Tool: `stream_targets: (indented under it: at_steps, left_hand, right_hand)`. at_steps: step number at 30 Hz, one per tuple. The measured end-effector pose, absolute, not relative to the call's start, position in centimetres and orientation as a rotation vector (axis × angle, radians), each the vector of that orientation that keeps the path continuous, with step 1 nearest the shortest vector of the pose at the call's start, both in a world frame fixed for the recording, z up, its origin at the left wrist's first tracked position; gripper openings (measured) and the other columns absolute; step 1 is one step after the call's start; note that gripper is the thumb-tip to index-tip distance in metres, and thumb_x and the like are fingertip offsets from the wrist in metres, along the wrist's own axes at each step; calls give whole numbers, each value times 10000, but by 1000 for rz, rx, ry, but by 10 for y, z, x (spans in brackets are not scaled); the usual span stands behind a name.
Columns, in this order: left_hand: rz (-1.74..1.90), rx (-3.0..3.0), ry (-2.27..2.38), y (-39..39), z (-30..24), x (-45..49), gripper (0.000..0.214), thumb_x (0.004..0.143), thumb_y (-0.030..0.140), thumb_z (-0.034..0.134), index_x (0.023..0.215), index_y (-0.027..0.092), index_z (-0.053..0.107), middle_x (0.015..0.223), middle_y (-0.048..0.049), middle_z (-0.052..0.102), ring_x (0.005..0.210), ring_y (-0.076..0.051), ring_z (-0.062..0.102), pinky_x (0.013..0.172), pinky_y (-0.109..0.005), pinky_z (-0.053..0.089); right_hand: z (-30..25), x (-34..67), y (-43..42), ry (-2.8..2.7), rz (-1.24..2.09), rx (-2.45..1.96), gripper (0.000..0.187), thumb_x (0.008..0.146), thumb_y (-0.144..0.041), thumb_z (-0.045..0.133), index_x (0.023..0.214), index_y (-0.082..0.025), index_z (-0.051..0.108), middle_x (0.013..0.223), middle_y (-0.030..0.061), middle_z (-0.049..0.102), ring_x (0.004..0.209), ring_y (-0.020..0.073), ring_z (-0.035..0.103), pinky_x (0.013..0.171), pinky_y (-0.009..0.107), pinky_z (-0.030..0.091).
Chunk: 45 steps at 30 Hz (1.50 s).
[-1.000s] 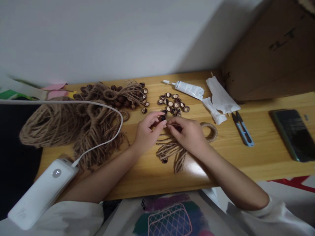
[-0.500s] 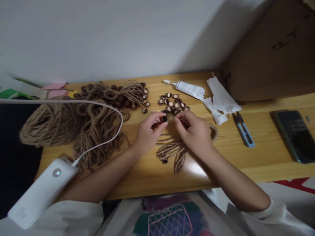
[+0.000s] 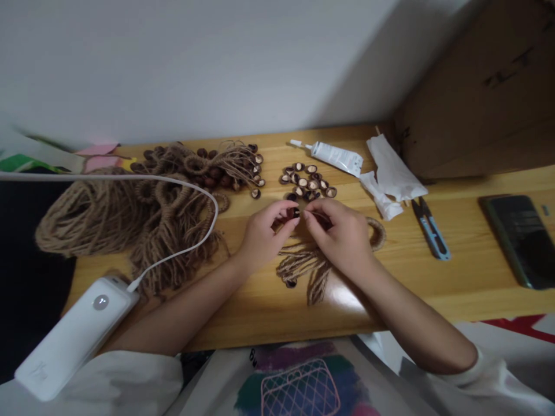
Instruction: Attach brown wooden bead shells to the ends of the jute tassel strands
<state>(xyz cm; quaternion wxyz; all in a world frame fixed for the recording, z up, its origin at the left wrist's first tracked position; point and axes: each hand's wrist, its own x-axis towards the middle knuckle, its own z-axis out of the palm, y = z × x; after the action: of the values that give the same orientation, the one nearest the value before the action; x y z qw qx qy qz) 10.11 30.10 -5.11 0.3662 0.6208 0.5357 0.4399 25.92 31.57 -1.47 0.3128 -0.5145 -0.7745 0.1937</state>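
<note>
My left hand pinches a small dark brown nut-like piece between thumb and fingertips. Just to its right, my right hand is closed with thumb and forefinger on a thin strand of twine. The fingertips of both hands are almost touching. Below them hangs a fan of brown twine strands on the tabletop, and a twine-wrapped ring shows behind my right wrist. Beyond the fingers lies a cluster of dark nut pieces with pale faces.
Twine hanks and finished-looking tassels with nuts lie at left, beside a white power bank with a cable. A glue tube, white paper, blue thread snips, a phone and a cardboard box stand at right.
My left fingers have brought the dark nut piece slightly right and turned it, nearer my right fingertips. The right hand has shifted slightly left, closing the gap between the hands.
</note>
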Motion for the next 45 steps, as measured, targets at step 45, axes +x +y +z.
stream_targets:
  at_steps: [45]
  left_hand:
    - [1077, 1564, 1364, 300, -50, 101, 221, 783, 180, 629, 1003, 176, 648, 842, -21, 696, 750, -120, 650, 751, -255, 533]
  right_hand:
    - [-19, 259, 317, -2162, 475, -1399, 118, 844, -220, 536, 842, -174, 644, 818, 31, 698, 736, 162, 636, 625, 243, 395]
